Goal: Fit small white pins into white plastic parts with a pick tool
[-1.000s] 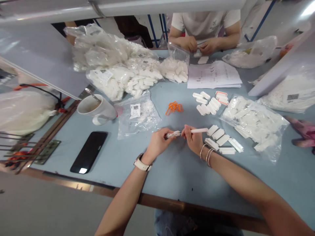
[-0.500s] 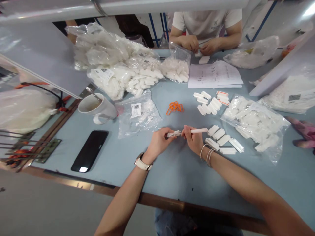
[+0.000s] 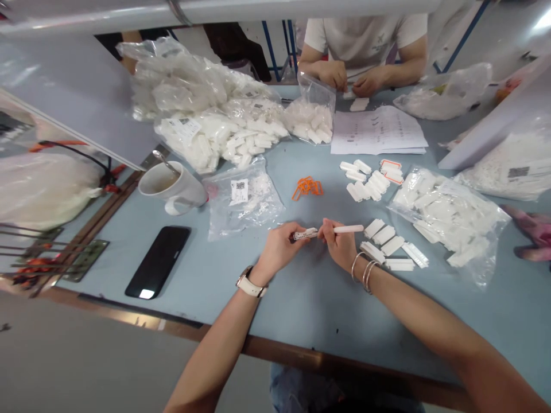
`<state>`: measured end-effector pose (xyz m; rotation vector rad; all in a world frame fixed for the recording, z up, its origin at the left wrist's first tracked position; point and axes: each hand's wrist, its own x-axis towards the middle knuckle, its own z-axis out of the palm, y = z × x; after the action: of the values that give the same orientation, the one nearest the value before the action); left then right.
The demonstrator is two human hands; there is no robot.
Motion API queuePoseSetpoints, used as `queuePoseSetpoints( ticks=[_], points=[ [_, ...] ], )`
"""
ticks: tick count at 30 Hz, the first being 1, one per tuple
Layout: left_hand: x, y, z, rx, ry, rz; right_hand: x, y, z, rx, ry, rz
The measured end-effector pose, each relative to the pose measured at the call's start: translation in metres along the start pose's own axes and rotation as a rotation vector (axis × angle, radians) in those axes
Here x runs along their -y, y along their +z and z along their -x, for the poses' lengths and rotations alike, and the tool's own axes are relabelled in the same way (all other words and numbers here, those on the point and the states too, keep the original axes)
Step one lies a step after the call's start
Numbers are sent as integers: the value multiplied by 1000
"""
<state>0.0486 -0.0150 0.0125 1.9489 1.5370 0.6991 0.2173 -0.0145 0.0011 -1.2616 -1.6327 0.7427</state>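
Observation:
Between thumb and fingers, my left hand (image 3: pixel 282 246) grips a small white plastic piece (image 3: pixel 305 234) with a row of dark marks or slots along its side. My right hand (image 3: pixel 338 244) is closed on a slim, pale pen-like tool (image 3: pixel 348 229), whose tip end points at the white piece. Whether the tip touches the piece is too small to tell. Right of my right hand lie several white plastic pieces (image 3: pixel 392 245). Farther back sit more white pieces (image 3: pixel 365 182), some by orange frames (image 3: pixel 391 171). A small pile of orange frames (image 3: pixel 307 187) lies beyond my hands.
A clear bag (image 3: pixel 245 198) of tiny white parts, a mug with a spoon (image 3: pixel 172 186) and a black phone (image 3: pixel 158 263) are at left. Filled bags (image 3: pixel 215 126) stand behind; another bag (image 3: pixel 451 212) lies right, near printed sheets (image 3: pixel 379 132). A co-worker's hands (image 3: pixel 350 80) work opposite.
Both hands keep almost the same pose, still holding the white piece and the pen-like tool. The whole view has shifted very slightly.

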Motion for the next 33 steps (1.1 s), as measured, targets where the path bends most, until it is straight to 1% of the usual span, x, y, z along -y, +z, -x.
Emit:
queuePoseSetpoints(
  ticks=[5, 11, 13, 17, 22, 26, 30, 33],
  points=[
    [2, 1, -1, -18, 14, -17, 0, 1, -1, 27, -20, 58],
    [-1, -1, 0, 1, -7, -8, -1, 2, 1, 54, -98, 167],
    [-1, -1, 0, 4, -10, -9, -1, 1, 2, 39, -96, 155],
    [0, -1, 0, -5, -3, -18, -1, 0, 3, -2, -50, 57],
    [1, 0, -1, 1, -6, -11, 0, -1, 3, 33, -38, 3],
    [1, -1, -1, 13, -13, -22, 0, 0, 2, 36, -53, -8],
    [1, -1, -1, 18, -26, -10, -1, 0, 2, 39, -79, 47],
    [0, -1, 0, 8, -28, -3, -2, -1, 2, 53, -144, 147]
  ],
)
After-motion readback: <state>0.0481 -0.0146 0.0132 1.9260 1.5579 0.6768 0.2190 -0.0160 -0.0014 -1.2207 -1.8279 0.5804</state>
